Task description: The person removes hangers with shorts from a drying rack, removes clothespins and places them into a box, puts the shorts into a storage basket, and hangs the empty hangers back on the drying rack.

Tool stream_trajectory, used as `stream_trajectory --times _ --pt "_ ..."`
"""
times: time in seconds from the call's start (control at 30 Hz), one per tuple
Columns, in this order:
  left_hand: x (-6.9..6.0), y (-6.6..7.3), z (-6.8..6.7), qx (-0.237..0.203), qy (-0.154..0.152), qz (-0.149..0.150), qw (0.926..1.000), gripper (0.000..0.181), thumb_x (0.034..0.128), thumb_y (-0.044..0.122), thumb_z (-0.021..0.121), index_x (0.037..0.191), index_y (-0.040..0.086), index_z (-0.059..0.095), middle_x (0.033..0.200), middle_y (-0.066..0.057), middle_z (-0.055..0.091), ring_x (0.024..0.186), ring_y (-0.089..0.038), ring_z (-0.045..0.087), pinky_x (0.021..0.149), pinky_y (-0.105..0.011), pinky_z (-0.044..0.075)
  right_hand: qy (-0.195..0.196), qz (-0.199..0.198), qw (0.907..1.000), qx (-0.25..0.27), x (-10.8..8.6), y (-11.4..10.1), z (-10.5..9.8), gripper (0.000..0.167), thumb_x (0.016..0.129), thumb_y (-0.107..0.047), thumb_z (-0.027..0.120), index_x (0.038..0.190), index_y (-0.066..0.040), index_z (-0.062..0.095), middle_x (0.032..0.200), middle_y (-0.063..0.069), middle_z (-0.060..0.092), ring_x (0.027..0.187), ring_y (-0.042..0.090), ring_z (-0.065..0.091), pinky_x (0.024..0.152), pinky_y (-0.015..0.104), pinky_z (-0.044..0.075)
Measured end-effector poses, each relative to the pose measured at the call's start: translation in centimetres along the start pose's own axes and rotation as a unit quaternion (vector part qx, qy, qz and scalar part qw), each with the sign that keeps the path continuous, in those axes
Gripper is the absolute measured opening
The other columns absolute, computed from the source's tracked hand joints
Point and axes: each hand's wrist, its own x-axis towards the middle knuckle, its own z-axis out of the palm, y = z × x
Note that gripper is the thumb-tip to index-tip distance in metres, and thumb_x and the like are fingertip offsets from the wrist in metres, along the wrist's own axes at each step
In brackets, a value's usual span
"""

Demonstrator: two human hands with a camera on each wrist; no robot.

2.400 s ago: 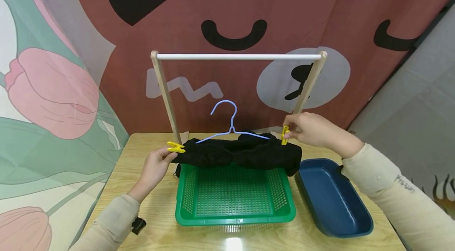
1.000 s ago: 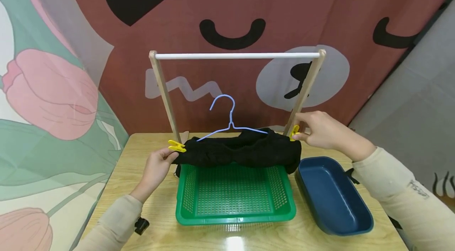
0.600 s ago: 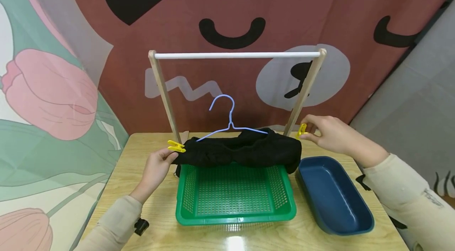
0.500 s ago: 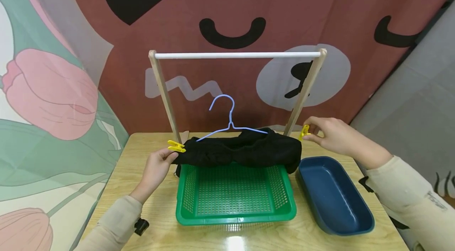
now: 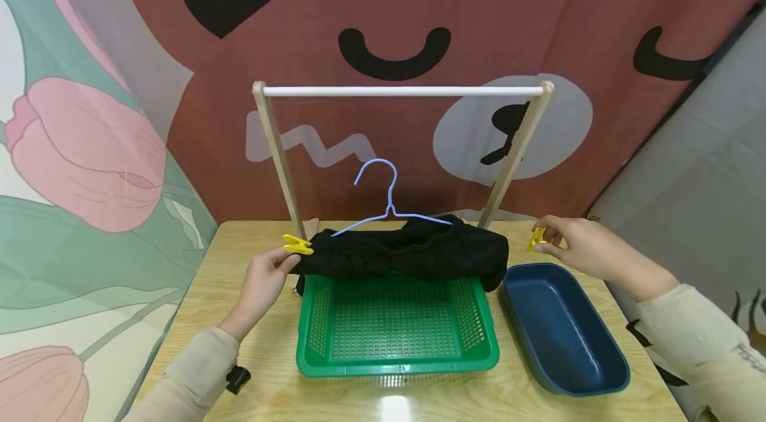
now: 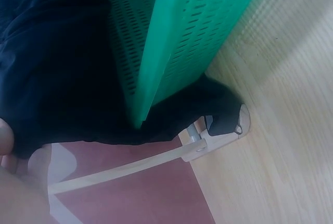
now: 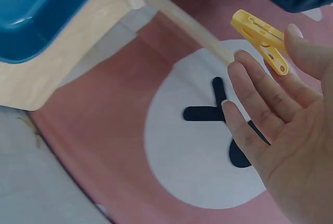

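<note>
In head view only: hanger | left hand pinches garment | right hand pinches clip

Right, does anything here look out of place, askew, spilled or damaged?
Nothing looks spilled or damaged. The black fabric garment looks unevenly clipped: one yellow plastic clothespin sits at its left end, but none shows at its right; the second yellow plastic clothespin is off the fabric, in the right hand.
</note>
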Motion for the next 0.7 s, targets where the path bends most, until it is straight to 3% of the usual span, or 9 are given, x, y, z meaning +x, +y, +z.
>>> stream_trajectory --times 0.33,0.7 --pt "0.0 0.0 0.0 0.002 0.000 -0.002 1.0000 0.015 0.0985 0.007 0.062 0.096 -0.004 0.073 0.075 -0.009 0.063 0.060 -0.018 0.040 0.056 -0.027 0.038 -0.022 0.027 0.9994 -0.003 -1.2 2.9 1.7 0.035 0.094 -0.021 0.070 0.117 0.002 0.060 0.086 0.001 0.065 0.071 0.015 0.061 0.061 0.037 0.051" --pt "0.0 -0.1 0.0 0.003 -0.001 0.003 1.0000 0.017 0.0991 0.008 0.061 0.095 -0.004 0.072 0.063 -0.004 0.050 0.055 -0.016 0.034 0.051 -0.028 0.033 -0.043 0.057 0.9974 0.009 -2.5 5.2 3.7 0.036 0.095 -0.024 0.068 0.117 0.004 0.059 0.084 0.000 0.063 0.068 0.013 0.059 0.057 0.036 0.049"
